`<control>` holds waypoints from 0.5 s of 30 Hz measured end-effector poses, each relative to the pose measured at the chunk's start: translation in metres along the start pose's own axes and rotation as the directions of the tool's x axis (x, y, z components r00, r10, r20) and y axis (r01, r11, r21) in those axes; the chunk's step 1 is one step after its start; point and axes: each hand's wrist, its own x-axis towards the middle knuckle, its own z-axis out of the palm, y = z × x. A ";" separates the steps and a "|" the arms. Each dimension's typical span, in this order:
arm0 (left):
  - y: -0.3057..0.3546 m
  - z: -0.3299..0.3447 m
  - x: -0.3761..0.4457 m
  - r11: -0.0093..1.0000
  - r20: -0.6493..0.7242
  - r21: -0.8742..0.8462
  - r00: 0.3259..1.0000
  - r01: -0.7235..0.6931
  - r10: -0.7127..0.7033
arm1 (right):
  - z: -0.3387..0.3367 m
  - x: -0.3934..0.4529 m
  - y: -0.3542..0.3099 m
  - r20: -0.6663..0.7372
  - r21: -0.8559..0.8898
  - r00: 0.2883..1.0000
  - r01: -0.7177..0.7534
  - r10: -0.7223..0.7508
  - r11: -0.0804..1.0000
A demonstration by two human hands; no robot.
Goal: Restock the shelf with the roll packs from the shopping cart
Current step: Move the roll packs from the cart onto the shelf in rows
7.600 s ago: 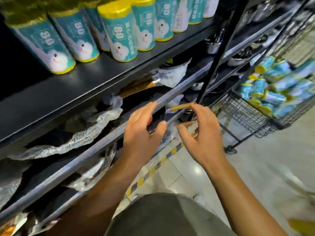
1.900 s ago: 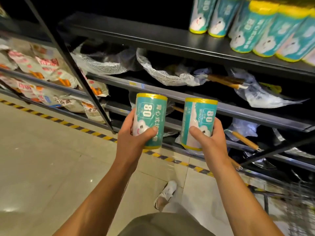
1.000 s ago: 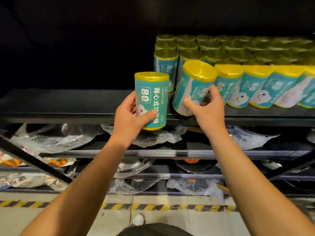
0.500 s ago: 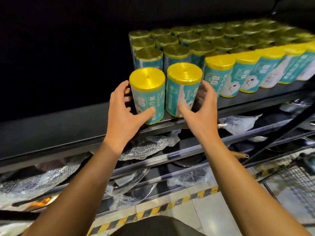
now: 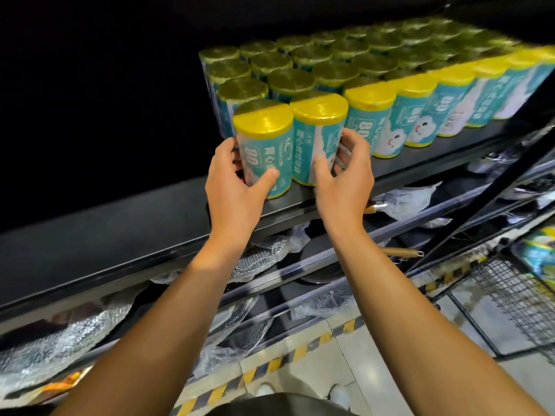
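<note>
Two teal roll packs with yellow tops stand upright side by side at the front of the black shelf (image 5: pixel 129 223). My left hand (image 5: pixel 237 181) grips the left roll pack (image 5: pixel 267 145), thumb across its front. My right hand (image 5: pixel 342 175) grips the right roll pack (image 5: pixel 318 136), fingers curled round its right side. Several identical roll packs (image 5: pixel 369 76) fill the shelf in rows behind and to the right. A corner of the wire shopping cart (image 5: pixel 516 295) shows at the lower right, with a teal pack (image 5: pixel 537 250) inside.
The shelf's left part is bare and dark. Lower shelves hold pans in bubble wrap (image 5: pixel 255 259), and a wooden handle (image 5: pixel 402 252) sticks out. A black diagonal brace (image 5: pixel 492 199) crosses on the right. Yellow-black floor tape (image 5: pixel 270 364) runs along the shelf base.
Both hands have pushed the two packs further onto the shelf, up against the rows behind. The view has swung right, and the cart's corner shows more.
</note>
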 end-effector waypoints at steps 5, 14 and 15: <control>-0.003 0.002 0.001 1.000 0.008 0.004 1.000 -0.008 0.008 | 0.000 0.003 0.002 0.042 -0.015 0.999 -0.028 0.029 1.000; 0.009 -0.026 -0.043 0.987 0.113 0.155 0.993 -0.045 0.028 | -0.043 -0.031 -0.009 0.220 -0.096 0.971 -0.072 0.091 0.993; 0.013 -0.028 -0.055 0.985 0.135 0.164 0.990 -0.053 0.031 | -0.052 -0.040 -0.008 0.244 -0.111 0.965 -0.067 0.092 0.992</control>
